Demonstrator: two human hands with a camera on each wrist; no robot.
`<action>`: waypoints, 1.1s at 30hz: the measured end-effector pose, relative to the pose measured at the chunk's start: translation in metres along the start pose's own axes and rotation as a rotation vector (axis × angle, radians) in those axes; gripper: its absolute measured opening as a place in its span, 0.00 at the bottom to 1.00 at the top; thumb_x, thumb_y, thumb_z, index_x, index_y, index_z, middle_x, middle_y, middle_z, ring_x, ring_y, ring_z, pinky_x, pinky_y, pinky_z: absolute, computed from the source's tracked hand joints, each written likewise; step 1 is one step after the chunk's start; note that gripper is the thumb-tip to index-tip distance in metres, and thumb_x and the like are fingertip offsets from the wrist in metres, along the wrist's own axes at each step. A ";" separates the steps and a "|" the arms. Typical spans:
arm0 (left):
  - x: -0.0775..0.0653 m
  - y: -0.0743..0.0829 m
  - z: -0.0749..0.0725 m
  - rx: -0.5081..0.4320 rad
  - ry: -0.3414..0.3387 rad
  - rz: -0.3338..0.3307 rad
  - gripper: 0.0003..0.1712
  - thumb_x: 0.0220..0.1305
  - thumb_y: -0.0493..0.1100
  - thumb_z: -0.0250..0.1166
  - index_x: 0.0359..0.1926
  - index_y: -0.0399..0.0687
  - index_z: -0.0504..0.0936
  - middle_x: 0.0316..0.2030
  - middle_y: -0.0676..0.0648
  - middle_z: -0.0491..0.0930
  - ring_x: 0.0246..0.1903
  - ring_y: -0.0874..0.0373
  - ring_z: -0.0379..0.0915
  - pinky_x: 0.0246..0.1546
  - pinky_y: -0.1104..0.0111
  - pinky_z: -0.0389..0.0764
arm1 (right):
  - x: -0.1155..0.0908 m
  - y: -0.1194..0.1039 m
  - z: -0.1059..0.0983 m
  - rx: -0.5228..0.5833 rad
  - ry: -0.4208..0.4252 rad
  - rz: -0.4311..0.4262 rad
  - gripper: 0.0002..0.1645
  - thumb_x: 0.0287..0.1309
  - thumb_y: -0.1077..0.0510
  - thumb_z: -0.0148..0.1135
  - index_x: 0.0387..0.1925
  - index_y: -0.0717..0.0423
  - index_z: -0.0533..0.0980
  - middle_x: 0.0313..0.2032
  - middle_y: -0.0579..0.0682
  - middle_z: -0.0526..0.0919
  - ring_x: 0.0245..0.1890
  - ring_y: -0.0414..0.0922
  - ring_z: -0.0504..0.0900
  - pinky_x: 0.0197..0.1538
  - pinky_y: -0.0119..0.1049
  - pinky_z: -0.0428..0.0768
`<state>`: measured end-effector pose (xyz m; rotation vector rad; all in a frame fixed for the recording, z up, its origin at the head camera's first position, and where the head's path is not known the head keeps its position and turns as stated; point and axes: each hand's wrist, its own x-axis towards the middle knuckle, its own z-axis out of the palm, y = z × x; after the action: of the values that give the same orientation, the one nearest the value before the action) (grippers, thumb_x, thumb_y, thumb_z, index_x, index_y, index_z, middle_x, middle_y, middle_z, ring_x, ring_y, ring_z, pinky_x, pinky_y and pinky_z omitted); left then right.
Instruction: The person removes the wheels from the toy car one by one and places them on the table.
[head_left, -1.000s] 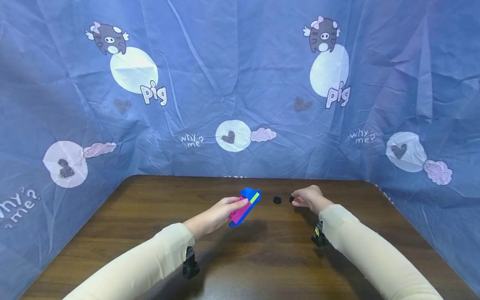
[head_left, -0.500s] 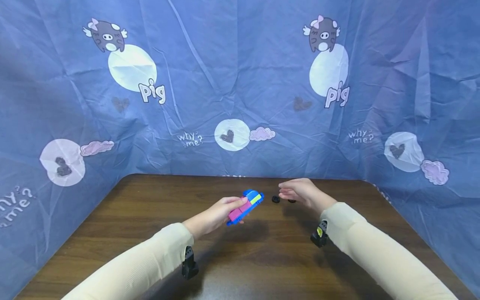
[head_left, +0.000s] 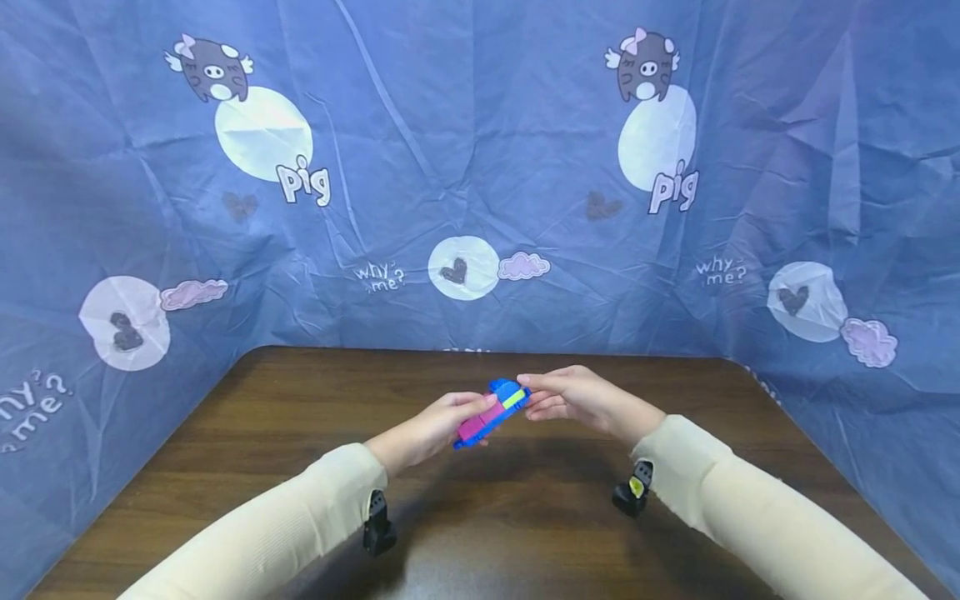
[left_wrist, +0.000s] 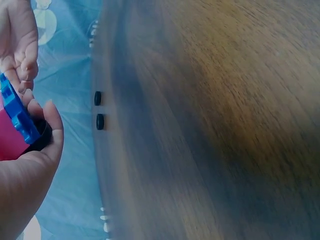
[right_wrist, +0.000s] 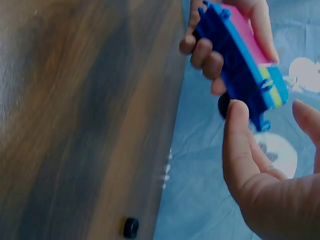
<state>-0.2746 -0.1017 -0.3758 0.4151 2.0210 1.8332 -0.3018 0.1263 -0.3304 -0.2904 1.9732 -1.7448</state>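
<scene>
My left hand [head_left: 435,429] grips a small toy car [head_left: 480,423] with a pink body, a blue base and a yellow-green strip, thumb on top. The car is tilted above the table. My right hand [head_left: 588,398] reaches its far end with extended fingers. In the right wrist view, a right fingertip [right_wrist: 239,110] lies at a black wheel [right_wrist: 223,106] by the blue underside, and the thumb stands apart from the car. Another black wheel [left_wrist: 44,136] shows under the car beside the left fingers. Two loose wheels [left_wrist: 100,121] stand on the table, hidden in the head view.
The brown wooden table [head_left: 480,525] has rounded far corners. Behind it and at both sides hangs a blue printed cloth [head_left: 465,125]. Black wrist cameras [head_left: 378,523] are strapped at both cuffs.
My right hand has left the wheel it was touching on the table and moved left to the car's end. The left hand keeps its hold, the car slightly turned.
</scene>
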 end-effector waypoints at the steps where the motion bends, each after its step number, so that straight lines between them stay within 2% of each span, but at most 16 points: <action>1: 0.000 0.000 0.000 0.023 -0.001 -0.003 0.27 0.72 0.50 0.52 0.58 0.29 0.71 0.39 0.44 0.82 0.35 0.57 0.80 0.48 0.55 0.81 | -0.001 -0.001 0.003 -0.003 0.005 0.014 0.29 0.64 0.53 0.61 0.52 0.76 0.71 0.29 0.51 0.86 0.30 0.45 0.87 0.46 0.41 0.84; 4: -0.001 0.001 0.000 0.098 -0.008 -0.001 0.27 0.71 0.51 0.54 0.56 0.31 0.73 0.42 0.38 0.82 0.36 0.55 0.80 0.48 0.54 0.81 | -0.004 -0.003 0.008 -0.016 0.014 0.046 0.31 0.62 0.51 0.63 0.52 0.76 0.71 0.29 0.53 0.86 0.31 0.48 0.88 0.48 0.45 0.82; 7: -0.001 0.001 0.002 0.146 0.001 0.010 0.25 0.71 0.51 0.55 0.53 0.32 0.75 0.41 0.36 0.82 0.33 0.57 0.80 0.43 0.60 0.82 | -0.004 -0.005 0.011 -0.015 0.019 0.060 0.31 0.61 0.53 0.65 0.52 0.76 0.71 0.30 0.54 0.86 0.32 0.50 0.88 0.47 0.45 0.83; 11: -0.001 0.001 0.005 0.186 0.020 0.033 0.24 0.70 0.50 0.56 0.50 0.31 0.77 0.34 0.44 0.82 0.31 0.60 0.78 0.35 0.69 0.79 | -0.002 -0.004 0.013 0.007 0.000 0.061 0.29 0.61 0.55 0.64 0.52 0.78 0.71 0.31 0.54 0.86 0.33 0.49 0.88 0.47 0.44 0.82; 14: -0.001 0.001 0.008 0.203 0.026 0.049 0.23 0.70 0.50 0.57 0.49 0.31 0.78 0.31 0.50 0.81 0.31 0.61 0.76 0.34 0.71 0.78 | -0.001 -0.003 0.013 0.022 -0.007 0.058 0.29 0.63 0.56 0.62 0.53 0.79 0.70 0.30 0.54 0.86 0.32 0.48 0.87 0.49 0.46 0.81; 20: 0.000 0.000 0.008 0.195 0.045 0.063 0.21 0.68 0.48 0.59 0.47 0.31 0.78 0.30 0.51 0.80 0.30 0.62 0.75 0.33 0.71 0.77 | 0.000 -0.002 0.014 0.019 0.011 0.064 0.29 0.61 0.57 0.63 0.54 0.79 0.69 0.33 0.55 0.86 0.33 0.47 0.87 0.47 0.44 0.83; 26: 0.000 0.001 0.005 0.176 0.050 0.047 0.22 0.67 0.48 0.61 0.52 0.32 0.77 0.36 0.47 0.82 0.33 0.60 0.77 0.35 0.70 0.79 | -0.002 -0.001 0.014 0.027 0.012 0.033 0.31 0.61 0.59 0.62 0.56 0.79 0.66 0.37 0.56 0.85 0.35 0.47 0.87 0.54 0.48 0.79; 33: -0.002 0.004 0.004 0.094 0.065 0.061 0.23 0.65 0.44 0.62 0.54 0.31 0.75 0.36 0.49 0.81 0.34 0.62 0.77 0.36 0.71 0.79 | -0.005 0.003 0.011 0.060 -0.008 -0.019 0.34 0.62 0.62 0.60 0.61 0.81 0.60 0.42 0.59 0.83 0.37 0.45 0.86 0.56 0.46 0.78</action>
<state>-0.2711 -0.0988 -0.3724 0.4539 2.1666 1.8141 -0.2919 0.1193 -0.3327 -0.2960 1.9147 -1.8076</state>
